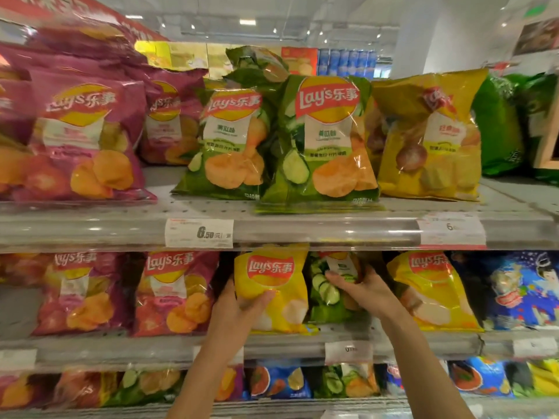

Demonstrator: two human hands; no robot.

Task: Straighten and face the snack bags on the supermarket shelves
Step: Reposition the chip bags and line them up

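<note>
Head view: both hands work the middle shelf (pixel 302 343), in the lower centre of the frame. The left hand (pixel 242 303) grips the yellow bag (pixel 272 285) at its lower left edge, thumb across the front; the bag stands upright, facing out. Just right of it, the right hand (pixel 366 290) lies on the green bag (pixel 325 297), fingers spread. That bag sits set back and tilted, so the right hand is nearer it.
</note>
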